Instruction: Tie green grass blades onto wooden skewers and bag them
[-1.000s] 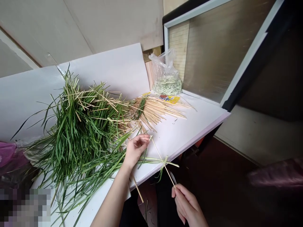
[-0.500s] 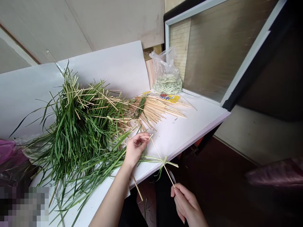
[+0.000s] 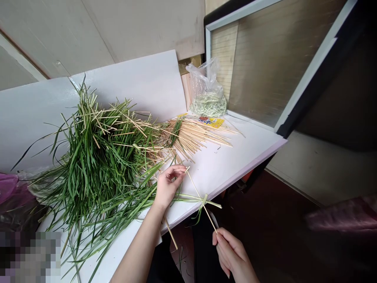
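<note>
My right hand (image 3: 232,255) is closed on the lower end of a thin bamboo skewer (image 3: 196,189) that slants up across the table's front edge. A pale green leaf strip (image 3: 203,202) is wound around the skewer's middle. My left hand (image 3: 168,184) rests on the white table (image 3: 235,153) with its fingers pinched at the skewer's upper tip and on green leaves. To the left lies a big heap of long green leaves (image 3: 94,165) mixed with sticks.
A fan of loose bamboo skewers (image 3: 194,137) lies behind my left hand, beside a yellow packet (image 3: 210,122). A clear plastic bag (image 3: 207,92) of pale green pieces stands at the back. Something pink (image 3: 8,188) sits at far left. A framed panel (image 3: 265,59) rises on the right.
My left fingers have curled a little tighter at the skewer's tip. The view has shifted slightly; the right hand has hardly moved.
</note>
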### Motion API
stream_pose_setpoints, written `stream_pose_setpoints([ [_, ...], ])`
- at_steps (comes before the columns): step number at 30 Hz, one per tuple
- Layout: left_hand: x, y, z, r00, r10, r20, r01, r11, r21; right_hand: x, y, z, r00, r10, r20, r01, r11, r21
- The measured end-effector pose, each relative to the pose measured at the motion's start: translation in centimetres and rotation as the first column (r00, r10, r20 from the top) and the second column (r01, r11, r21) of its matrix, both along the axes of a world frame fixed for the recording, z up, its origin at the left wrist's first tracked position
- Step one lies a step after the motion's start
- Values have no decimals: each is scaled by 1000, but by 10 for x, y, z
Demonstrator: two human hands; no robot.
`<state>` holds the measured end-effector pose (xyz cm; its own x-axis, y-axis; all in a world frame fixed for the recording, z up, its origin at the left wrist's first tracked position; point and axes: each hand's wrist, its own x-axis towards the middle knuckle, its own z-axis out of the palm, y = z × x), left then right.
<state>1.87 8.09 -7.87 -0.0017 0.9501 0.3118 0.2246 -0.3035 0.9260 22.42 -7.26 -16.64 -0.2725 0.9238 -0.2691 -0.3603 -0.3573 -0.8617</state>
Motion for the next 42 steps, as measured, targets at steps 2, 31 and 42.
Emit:
stream_pose_setpoints([
  [2, 0, 0, 0, 1000, 8, 7, -8, 1000, 2, 0, 0, 1, 1000, 2, 0, -2, 1000, 1],
  [31, -3, 0, -3, 1000, -16, 1, 16, 1000, 25, 3, 0, 8, 1000, 26, -13, -26, 1000, -12],
  [42, -2, 1, -4, 1000, 18, -22, -17, 998, 57, 3, -1, 9, 999, 22, -27, -23, 999, -25],
])
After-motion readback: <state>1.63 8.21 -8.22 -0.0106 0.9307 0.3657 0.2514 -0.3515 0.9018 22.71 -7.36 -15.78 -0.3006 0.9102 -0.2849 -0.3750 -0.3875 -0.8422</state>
